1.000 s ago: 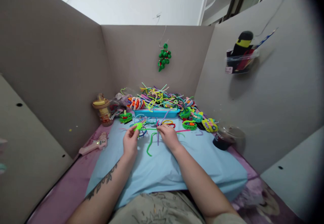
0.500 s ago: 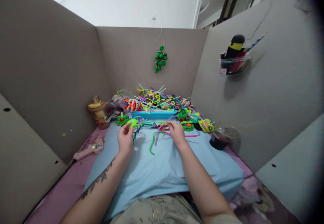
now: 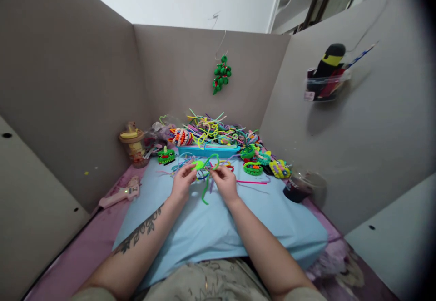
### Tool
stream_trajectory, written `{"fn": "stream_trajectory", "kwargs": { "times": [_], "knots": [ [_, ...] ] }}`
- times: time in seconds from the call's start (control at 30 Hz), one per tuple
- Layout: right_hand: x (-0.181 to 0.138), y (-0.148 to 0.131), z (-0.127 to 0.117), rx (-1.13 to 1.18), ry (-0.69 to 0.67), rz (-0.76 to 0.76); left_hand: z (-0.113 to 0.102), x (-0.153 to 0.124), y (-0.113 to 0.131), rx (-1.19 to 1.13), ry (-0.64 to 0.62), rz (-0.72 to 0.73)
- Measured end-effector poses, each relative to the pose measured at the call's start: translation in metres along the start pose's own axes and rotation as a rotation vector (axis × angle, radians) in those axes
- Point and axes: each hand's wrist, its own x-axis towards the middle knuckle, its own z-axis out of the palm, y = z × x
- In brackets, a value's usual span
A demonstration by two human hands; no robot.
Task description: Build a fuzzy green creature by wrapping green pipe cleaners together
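Head view, near to far. Nearest the viewer, the two forearms run up over a pale blue cloth pad [image 3: 218, 228] to meet at its far edge. The left hand [image 3: 182, 184] pinches a small bright-green coiled pipe-cleaner piece [image 3: 198, 165] between thumb and fingertips; the right hand [image 3: 223, 180] is closed on a green fuzzy pipe-cleaner stem [image 3: 205, 191] just beside that coil, the two hands nearly touching. The stem's long axis runs roughly away from the viewer: its free tail hangs toward the body between the hands, while its upper end arches in a loop above the fingers (how it joins the coil is too small to tell). Judged from this pose, the work goes best with the coil held still in the left hand and the stem kept taut and close to it. To the left of the hands lies a pink glue gun [image 3: 119, 194]. Beyond the hands sits a turquoise plastic tray [image 3: 208, 150] heaped with mixed pipe cleaners; a dark lidded cup [image 3: 299, 186] stands to their right.
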Motion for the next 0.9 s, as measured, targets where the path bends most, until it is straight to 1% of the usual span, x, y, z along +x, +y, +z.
{"fn": "stream_trajectory", "kwargs": {
  "times": [0.1, 0.23, 0.37, 0.43, 0.53, 0.57, 0.7, 0.73, 0.77, 0.9],
  "knots": [
    [-0.002, 0.003, 0.003, 0.002, 0.087, 0.036, 0.000, -0.002, 0.000, 0.015, -0.039, 0.004],
    [0.001, 0.007, 0.000, 0.037, 0.078, 0.068, 0.000, -0.002, 0.000, 0.019, -0.050, 0.002],
    [0.006, 0.008, -0.004, 0.126, 0.110, 0.148, 0.000, -0.003, 0.001, -0.006, -0.070, 0.010],
    [0.008, 0.007, -0.003, 0.182, 0.077, 0.183, 0.000, -0.003, 0.001, -0.009, -0.092, 0.011],
    [0.009, 0.006, 0.000, 0.267, -0.030, 0.217, 0.000, -0.003, 0.000, -0.001, -0.124, 0.003],
    [0.009, 0.006, 0.001, 0.282, -0.040, 0.225, 0.000, -0.004, 0.000, 0.001, -0.130, -0.001],
    [0.007, 0.005, 0.001, 0.249, 0.070, 0.224, 0.000, -0.006, 0.000, 0.005, -0.141, -0.018],
    [0.006, 0.004, 0.001, 0.236, 0.071, 0.217, 0.000, -0.006, 0.000, 0.006, -0.140, -0.021],
    [0.005, 0.003, 0.001, 0.229, 0.046, 0.212, 0.000, -0.007, 0.000, 0.007, -0.137, -0.024],
    [0.002, 0.000, 0.002, 0.233, -0.123, 0.241, -0.001, -0.005, -0.002, 0.014, -0.120, -0.041]
  ]
}}
